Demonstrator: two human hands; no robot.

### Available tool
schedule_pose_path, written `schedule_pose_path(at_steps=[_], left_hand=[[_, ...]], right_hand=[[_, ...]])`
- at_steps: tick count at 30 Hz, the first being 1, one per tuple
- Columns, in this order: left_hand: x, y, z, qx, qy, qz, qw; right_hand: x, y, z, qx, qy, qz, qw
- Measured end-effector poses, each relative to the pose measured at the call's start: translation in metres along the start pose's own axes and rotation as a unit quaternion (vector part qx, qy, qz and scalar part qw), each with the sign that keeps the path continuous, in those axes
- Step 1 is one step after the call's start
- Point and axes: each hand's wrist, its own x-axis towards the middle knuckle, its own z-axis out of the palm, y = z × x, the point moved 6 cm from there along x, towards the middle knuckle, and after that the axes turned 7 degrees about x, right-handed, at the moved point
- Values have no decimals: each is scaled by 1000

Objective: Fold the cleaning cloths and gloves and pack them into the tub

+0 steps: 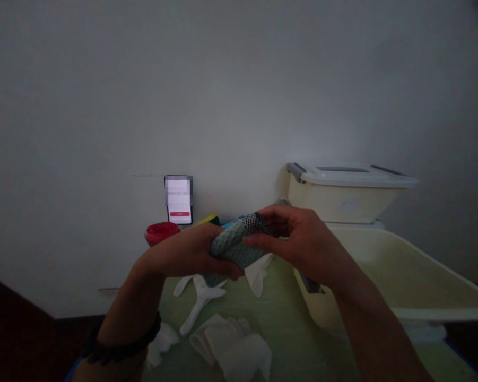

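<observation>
Both hands hold a folded grey-green textured cloth point(236, 246) above the table. One corner of it shows a black-and-white check. My left hand point(187, 252) grips the left end, thumb in front and fingers behind. At the upper right, my right hand point(298, 233) pinches the checked part between thumb and fingers. Beneath the cloth lies a white three-armed plastic piece point(202, 300). White fabric point(258, 276) is partly hidden behind the cloth. Nearer to me rest crumpled white fabric pieces that look like gloves point(234, 345).
A phone point(180, 199) with a lit screen leans on the wall. By my left wrist is a red roll point(162, 232); a yellow-and-green sponge point(210, 220) lies behind. To the right stand an open cream bin point(414, 265) and a lidded cream box point(338, 199). The tabletop point(290, 313) is pale green.
</observation>
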Motion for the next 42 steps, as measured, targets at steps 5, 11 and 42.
schedule_pose_path(at_steps=[5,11,42], left_hand=[[-3,-1,2,-72,-17,1,997],[-3,-4,-2,-203,14,4,979],[85,77,50,-98,45,66,992]], right_hand=[[2,2,-2,81,39,0,996],[3,3,-3,101,55,6,993],[-42,42,-106,354,144,80,921]])
